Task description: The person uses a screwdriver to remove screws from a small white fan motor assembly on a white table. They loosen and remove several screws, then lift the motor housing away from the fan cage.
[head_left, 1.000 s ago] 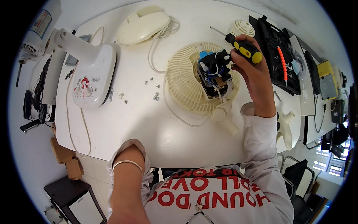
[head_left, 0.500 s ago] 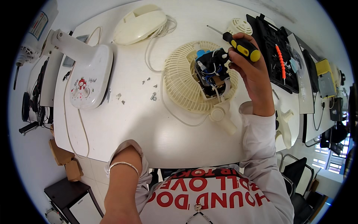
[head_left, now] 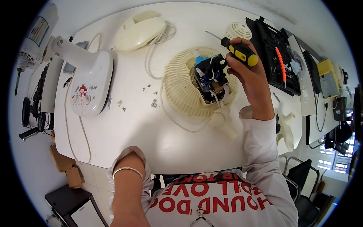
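Note:
A screwdriver (head_left: pixel 240 52) with a black and yellow handle is held in my right hand (head_left: pixel 249 72), its fingers closed around the handle. The shaft slants up and left over the table. Just left of that hand, a fan motor (head_left: pixel 210 75) with loose blue and white wires sits on a cream fan grille (head_left: pixel 177 83). A cream neck piece (head_left: pixel 223 125) juts from the motor toward me. Only my left forearm, with a bracelet at the wrist, shows at the lower edge; the left hand is outside the picture.
Loose screws (head_left: pixel 154 103) are scattered left of the grille. A white fan base (head_left: pixel 90 87) stands at left, a cream housing (head_left: pixel 140 32) at the back with a coiled cord. To the right lie a black tool case (head_left: pixel 274 64), a round vented cover (head_left: pixel 240 31) and a cream stand part (head_left: pixel 286 130).
The whole view has shifted slightly. My right hand still grips the screwdriver beside the motor, with little visible movement.

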Demonstrator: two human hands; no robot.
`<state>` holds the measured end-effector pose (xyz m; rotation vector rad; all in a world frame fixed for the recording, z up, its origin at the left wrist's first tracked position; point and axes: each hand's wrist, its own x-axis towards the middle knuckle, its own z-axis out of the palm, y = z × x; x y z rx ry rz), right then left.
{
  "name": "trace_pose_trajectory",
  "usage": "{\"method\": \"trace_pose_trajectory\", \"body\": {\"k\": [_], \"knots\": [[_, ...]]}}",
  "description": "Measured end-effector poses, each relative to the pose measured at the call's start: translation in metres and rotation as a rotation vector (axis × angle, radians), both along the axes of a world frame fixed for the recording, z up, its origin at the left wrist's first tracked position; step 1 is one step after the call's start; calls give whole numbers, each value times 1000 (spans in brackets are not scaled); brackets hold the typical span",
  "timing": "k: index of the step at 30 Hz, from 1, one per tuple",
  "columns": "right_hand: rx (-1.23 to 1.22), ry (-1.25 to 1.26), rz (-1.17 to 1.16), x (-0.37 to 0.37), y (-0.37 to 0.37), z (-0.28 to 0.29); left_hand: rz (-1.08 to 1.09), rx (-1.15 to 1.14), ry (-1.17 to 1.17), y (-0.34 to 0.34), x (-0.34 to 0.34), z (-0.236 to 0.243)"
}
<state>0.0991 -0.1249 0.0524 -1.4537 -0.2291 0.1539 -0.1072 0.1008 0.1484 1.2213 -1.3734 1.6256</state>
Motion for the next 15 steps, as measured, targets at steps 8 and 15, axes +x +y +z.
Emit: {"method": "trace_pose_trajectory", "body": {"k": [8, 15], "knots": [[39, -2, 39, 0, 0, 0, -874, 6, 236, -15, 14, -6], [49, 1, 29, -1, 2, 2, -759, -1, 239, -14, 18, 0]]}}
